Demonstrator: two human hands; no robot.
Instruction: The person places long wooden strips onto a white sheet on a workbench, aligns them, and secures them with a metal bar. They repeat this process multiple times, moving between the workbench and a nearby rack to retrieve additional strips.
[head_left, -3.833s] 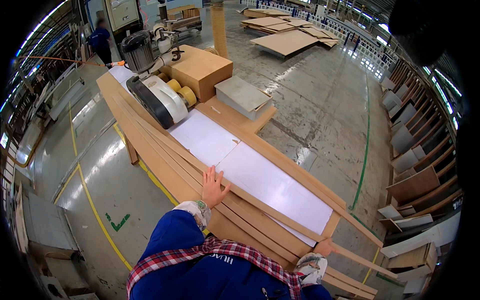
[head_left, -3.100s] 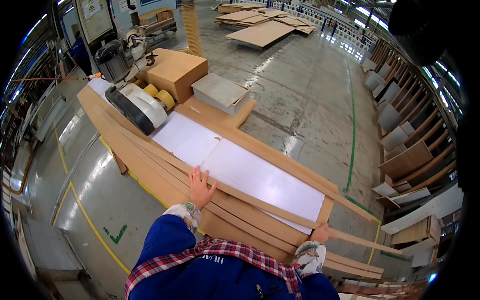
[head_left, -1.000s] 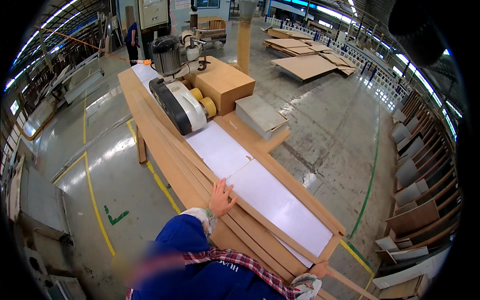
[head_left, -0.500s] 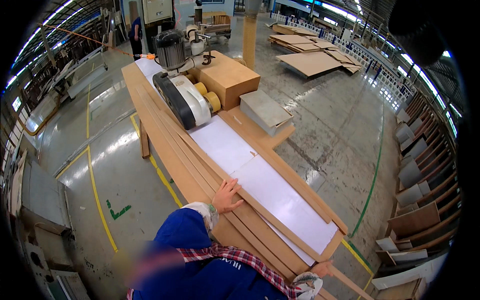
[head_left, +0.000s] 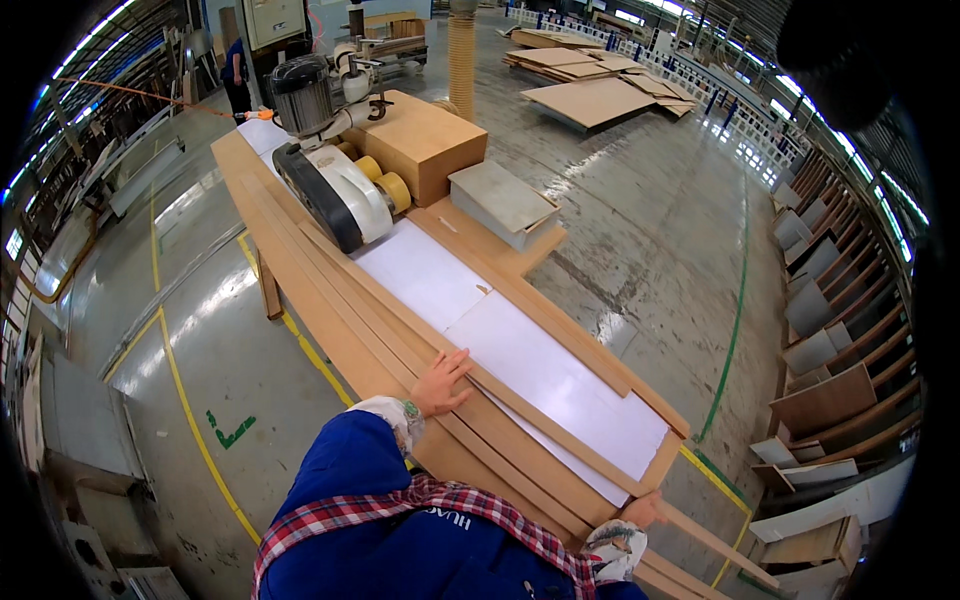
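l hand [head_left: 438, 384] flat w/ fingers spread on a long wood strip [head_left: 556, 429], mid table [head_left: 338, 338]; r hand [head_left: 645, 510] well apart, at the strip nr table's right end, can't tell its grip. strip runs along the white board [head_left: 560, 360] twd machine [head_left: 345, 190], far left. step's prob steadying it; next move calls for even pressure, both hands.

This is a woodworking factory hall: a roller power feeder [head_left: 350, 195], ribbed hose [head_left: 461, 70], long wooden strips [head_left: 560, 435], stacked boards [head_left: 590, 100], racked panels [head_left: 825, 392], yellow floor lines [head_left: 176, 380].
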